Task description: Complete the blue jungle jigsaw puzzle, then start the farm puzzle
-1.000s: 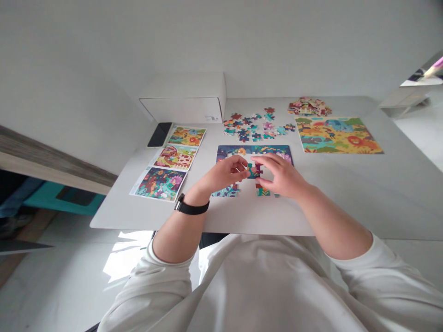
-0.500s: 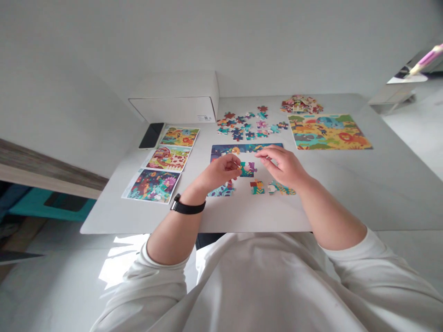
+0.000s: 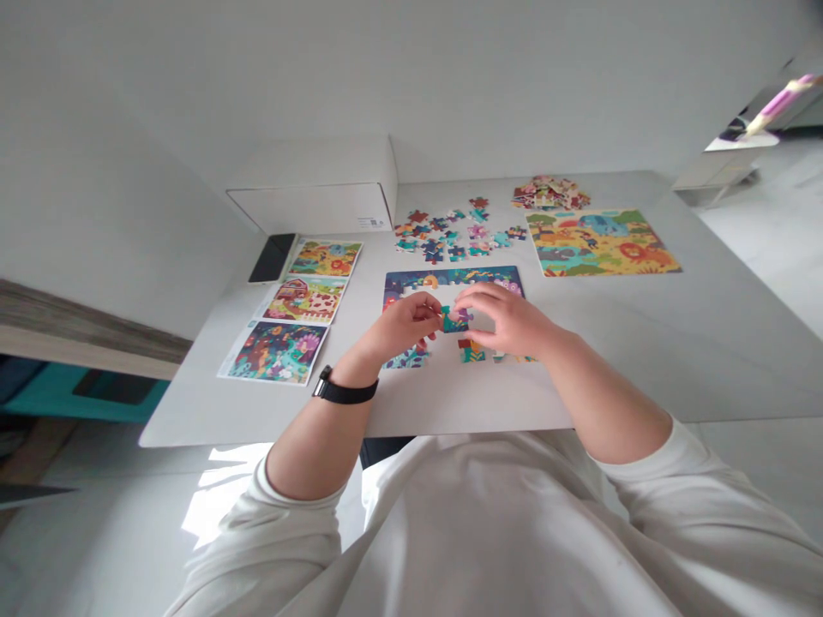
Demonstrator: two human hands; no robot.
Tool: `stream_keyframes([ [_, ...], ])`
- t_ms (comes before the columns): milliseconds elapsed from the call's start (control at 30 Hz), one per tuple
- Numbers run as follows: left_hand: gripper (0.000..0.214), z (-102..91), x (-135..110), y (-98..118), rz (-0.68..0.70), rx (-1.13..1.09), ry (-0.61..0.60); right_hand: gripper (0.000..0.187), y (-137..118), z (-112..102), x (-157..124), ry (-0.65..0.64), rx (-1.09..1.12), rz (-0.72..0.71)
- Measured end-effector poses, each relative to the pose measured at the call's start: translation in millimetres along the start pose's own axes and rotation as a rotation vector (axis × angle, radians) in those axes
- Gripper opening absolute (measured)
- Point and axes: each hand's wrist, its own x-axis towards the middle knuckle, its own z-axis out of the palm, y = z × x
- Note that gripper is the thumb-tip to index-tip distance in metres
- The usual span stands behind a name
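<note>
The left hand (image 3: 411, 321), at the centre of the frame, has its thumb and forefinger pinched together on the left edge of a small puzzle section (image 3: 455, 320), flat card printed in green, purple and deep navy, with a rounded knob on its right side. The right hand (image 3: 500, 315) curves around that section from the right, thumb and fingers apart in a loose C; its fingertips overlap the card's edges, and I cannot tell whether they grip it or only rest there.

Around both hands lies a partly built puzzle: a dark blue top strip (image 3: 472, 276) with a straight outer edge and a toothed inner one, a leafy blue corner section (image 3: 406, 358) at lower left of it, and an orange-and-teal piece (image 3: 471, 350) below the held section.

Loose interlocking pieces (image 3: 453, 248) are scattered at upper centre, and a heaped pile of pinkish pieces (image 3: 551, 194) sits farther right. Beside it lies a smooth, rectangular animal puzzle (image 3: 604, 244). At left, three glossy printed pictures (image 3: 302, 300) run in a column next to a black-faced phone (image 3: 273, 259), below a matte white box (image 3: 315, 210). Everything rests on a pale, smooth tabletop (image 3: 656, 360).
</note>
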Motion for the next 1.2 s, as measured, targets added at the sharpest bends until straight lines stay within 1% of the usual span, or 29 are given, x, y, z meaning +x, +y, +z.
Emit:
stream_keyframes([
  [100,0.034,0.2,-1,1,0.003,-0.010,-0.023,0.031,0,1,0,-0.007,-0.022,-0.005],
  [200,0.035,1.4,0,0,0.020,0.021,-0.041,0.026,3,-7,-3,-0.023,-0.037,0.011],
  [267,0.036,2.7,3,-5,0.065,0.157,0.014,0.023,9,-18,-9,-0.042,-0.038,0.032],
  [333,0.035,4.6,5,-11,0.147,0.386,0.101,0.022,15,-28,-17,-0.068,-0.033,0.056],
  [400,0.033,7.6,7,-17,0.244,0.591,0.139,0.022,20,-36,-25,-0.104,-0.031,0.087],
  [500,0.031,15.6,7,-20,0.355,0.719,0.077,0.022,21,-40,-35,-0.164,-0.030,0.133],
  [667,0.032,32.3,5,-16,0.468,0.826,-0.061,0.024,16,-33,-40,-0.262,-0.021,0.152],
  [767,0.034,35.6,4,-14,0.465,0.868,-0.106,0.026,16,-31,-41,-0.307,-0.041,0.182],
  [967,0.044,29.9,-2,-11,0.403,0.888,-0.076,0.027,16,-29,-40,-0.343,-0.038,0.189],
  [1200,0.042,25.6,-4,-12,0.395,0.898,-0.092,0.024,20,-18,-40,-0.365,-0.044,0.166],
])
